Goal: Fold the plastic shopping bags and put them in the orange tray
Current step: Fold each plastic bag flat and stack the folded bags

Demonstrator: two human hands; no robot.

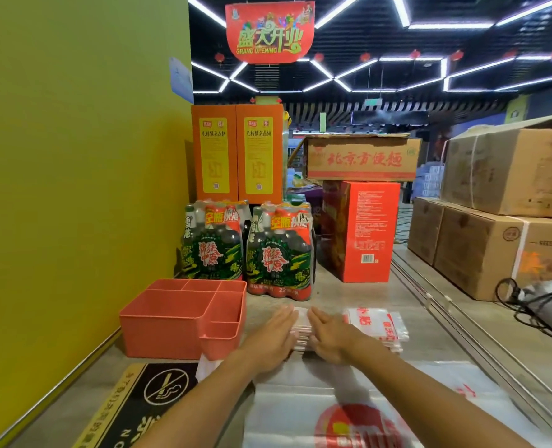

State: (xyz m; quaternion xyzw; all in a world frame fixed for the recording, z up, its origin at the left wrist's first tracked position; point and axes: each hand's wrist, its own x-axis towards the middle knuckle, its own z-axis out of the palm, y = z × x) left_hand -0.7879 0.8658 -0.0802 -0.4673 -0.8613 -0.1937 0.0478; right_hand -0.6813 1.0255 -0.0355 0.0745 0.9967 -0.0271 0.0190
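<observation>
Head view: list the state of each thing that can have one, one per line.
Folded bag: small packet, pressed between both hands.
Left hand: flat, fingers straight.
Right hand: flat, fingers straight.
Orange tray: upright, no bags visible inside.
Bag stack: lying flat, right of the hands.
Unfolded bag: spread flat nearest the camera.

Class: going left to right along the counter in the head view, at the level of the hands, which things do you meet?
Orange tray → left hand → folded bag under both hands → right hand → stack of plastic bags → black cable.
</observation>
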